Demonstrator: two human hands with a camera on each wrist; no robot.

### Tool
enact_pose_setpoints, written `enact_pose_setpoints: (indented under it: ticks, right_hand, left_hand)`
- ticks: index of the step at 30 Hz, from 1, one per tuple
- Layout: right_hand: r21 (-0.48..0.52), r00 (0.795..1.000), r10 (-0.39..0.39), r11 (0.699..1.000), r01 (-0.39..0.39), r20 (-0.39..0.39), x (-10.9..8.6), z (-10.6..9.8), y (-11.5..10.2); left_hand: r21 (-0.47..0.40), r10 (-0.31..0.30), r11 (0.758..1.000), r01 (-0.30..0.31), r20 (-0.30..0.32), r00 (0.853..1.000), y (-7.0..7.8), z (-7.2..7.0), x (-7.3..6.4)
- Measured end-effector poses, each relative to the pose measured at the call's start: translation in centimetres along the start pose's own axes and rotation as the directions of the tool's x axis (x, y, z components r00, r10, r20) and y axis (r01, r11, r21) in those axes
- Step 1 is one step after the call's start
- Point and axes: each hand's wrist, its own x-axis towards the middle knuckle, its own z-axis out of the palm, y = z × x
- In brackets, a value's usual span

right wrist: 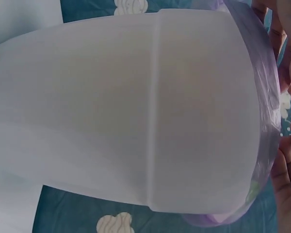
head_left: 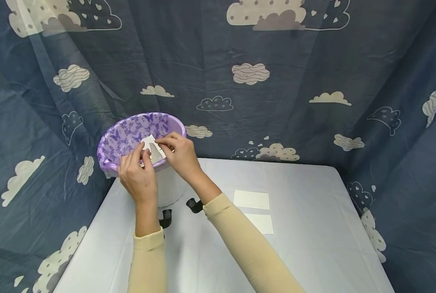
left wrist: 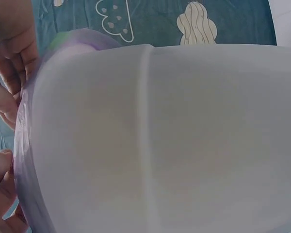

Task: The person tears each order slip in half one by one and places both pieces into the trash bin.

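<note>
Over the near rim of a white bin [left wrist: 208, 136] with a purple butterfly-print liner [head_left: 124, 136], both hands meet at a white piece of paper [head_left: 149, 141]. My left hand [head_left: 139, 177] holds the paper's left side between thumb and fingers. From the right, my right hand [head_left: 181, 154] pinches its upper right edge between thumb and index finger. A greyish, shaded strip shows in the middle of the paper. In both wrist views the bin's wall fills most of the picture, and the fingers show just past its rim; the paper is hidden there.
Two white sheets with faint printed lines lie on the white-covered table, an upper sheet [head_left: 251, 200] and a lower sheet [head_left: 260, 224] partly behind the right sleeve. A dark blue cloud-print curtain [head_left: 188, 49] hangs behind and at both sides. Black wrist mounts [head_left: 166, 218] sit near the cuffs.
</note>
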Motion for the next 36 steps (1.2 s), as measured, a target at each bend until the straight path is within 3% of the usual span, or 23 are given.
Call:
enact_pose_setpoints:
  ticks: [10,18,27,36]
  right_hand:
    - [0.054,0.996,0.045,0.998,-0.041,-0.074,-1.4,-1.7,1.0]
    - [0.07,0.981,0.145,0.988,-0.137,-0.13,-3.4,-4.0,3.2]
    - [0.055,0.952,0.247,0.969,-0.24,-0.179,-7.1,-6.8,6.2]
    - [-0.001,0.906,0.379,0.923,-0.386,-0.189,-12.5,-8.4,9.3]
  left_hand:
    - [-0.08,0.097,0.992,-0.096,-0.001,0.995,1.7,0.4,-1.0]
    - [-0.171,0.222,0.963,-0.207,0.077,0.972,3.3,1.6,-2.8]
    - [-0.232,0.268,0.946,-0.226,0.17,0.948,4.1,3.3,-5.3]
    - [-0.206,0.289,0.95,-0.236,0.287,0.913,3.8,5.1,-8.5]
